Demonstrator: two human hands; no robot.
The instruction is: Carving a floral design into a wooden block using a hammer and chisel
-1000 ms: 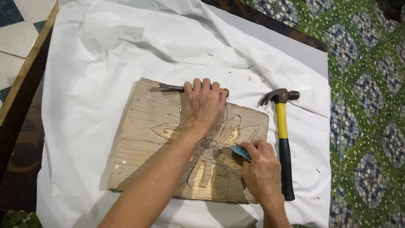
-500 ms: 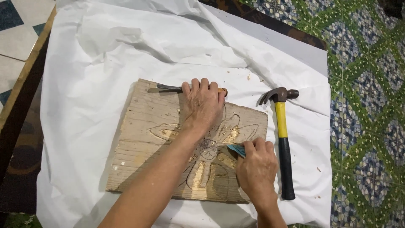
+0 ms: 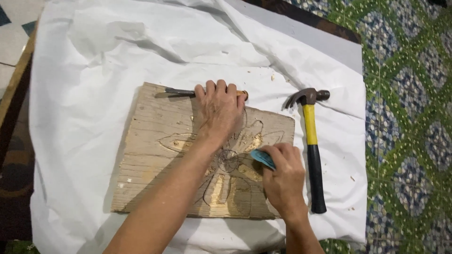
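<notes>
Right hand closed on a blue-handled tool, worked into the carved flower at centre frame.
Left hand is pressed flat and open on the wooden board, seemingly steadying it; a chisel and a yellow-handled hammer are kept close on the white-clothed counter.

Bright overhead light, soft shadows on white cloth, sharp focus.

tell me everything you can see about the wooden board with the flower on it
The wooden board is a pale, rough rectangular plank lying flat on the white cloth, slightly skewed. A flower outline is drawn on it, some petals gouged out. The left hand presses its far edge; the right hand rests near its right end.
</notes>
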